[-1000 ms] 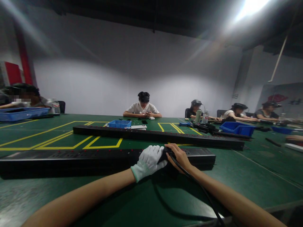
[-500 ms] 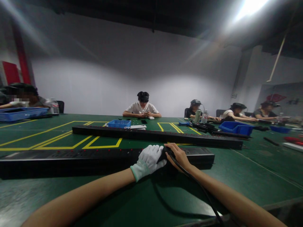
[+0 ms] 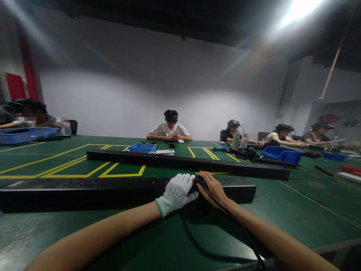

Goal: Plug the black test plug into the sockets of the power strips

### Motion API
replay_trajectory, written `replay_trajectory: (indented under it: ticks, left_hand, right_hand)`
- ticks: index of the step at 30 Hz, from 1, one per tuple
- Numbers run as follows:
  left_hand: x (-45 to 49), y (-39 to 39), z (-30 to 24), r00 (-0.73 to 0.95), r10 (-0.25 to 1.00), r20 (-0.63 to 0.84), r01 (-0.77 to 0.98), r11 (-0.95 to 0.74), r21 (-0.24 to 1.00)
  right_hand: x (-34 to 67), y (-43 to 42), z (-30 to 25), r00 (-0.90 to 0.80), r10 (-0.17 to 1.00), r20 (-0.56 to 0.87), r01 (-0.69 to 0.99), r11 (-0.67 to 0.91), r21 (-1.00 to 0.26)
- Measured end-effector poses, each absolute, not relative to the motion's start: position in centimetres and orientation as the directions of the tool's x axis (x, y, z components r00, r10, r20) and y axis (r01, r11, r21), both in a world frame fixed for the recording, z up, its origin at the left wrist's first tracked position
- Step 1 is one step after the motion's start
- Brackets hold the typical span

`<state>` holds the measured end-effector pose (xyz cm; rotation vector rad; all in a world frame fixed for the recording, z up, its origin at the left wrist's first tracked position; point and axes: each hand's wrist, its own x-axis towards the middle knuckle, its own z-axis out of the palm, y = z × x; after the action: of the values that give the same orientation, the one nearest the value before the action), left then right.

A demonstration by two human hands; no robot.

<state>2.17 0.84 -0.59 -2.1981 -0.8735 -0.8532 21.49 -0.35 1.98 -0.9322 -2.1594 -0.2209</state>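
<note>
Power strip (image 3: 84, 192) lies on the green desk (image 3: 141, 248) before a pale wall (image 3: 113, 98); right hand (image 3: 214, 190) grips a corded plug (image 3: 196, 181); gloved left hand (image 3: 178, 191) touches the strip, grip unclear.

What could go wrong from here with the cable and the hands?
The black cable runs along the right forearm toward the near table edge, so the arm might snag or tug it.
The right hand is bare, unlike the gloved left hand, so its fingers could get scraped.
Both hands hide part of the near black strip, so a misalignment there might go unnoticed.
</note>
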Motion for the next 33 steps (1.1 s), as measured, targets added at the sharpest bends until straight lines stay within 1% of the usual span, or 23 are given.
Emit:
replay_trajectory:
  ticks: [16,21,33]
  left_hand:
    - [2.24,0.72,-0.48,0.564,0.333,0.755,0.753,-0.583,-0.305]
    - [2.23,0.8,-0.55,0.562,0.327,0.76,0.749,-0.591,-0.3]
    - [2.06,0.84,-0.45,0.58,0.375,0.723,0.751,-0.589,-0.298]
  right_hand:
    - [21.36,-0.15,1.62,-0.411,0.564,0.716,0.68,0.713,-0.171]
    - [21.41,-0.24,1.8,-0.42,0.569,0.707,0.683,0.711,-0.167]
    - [21.39,-0.31,1.98,-0.418,0.593,0.688,0.704,0.69,-0.168]
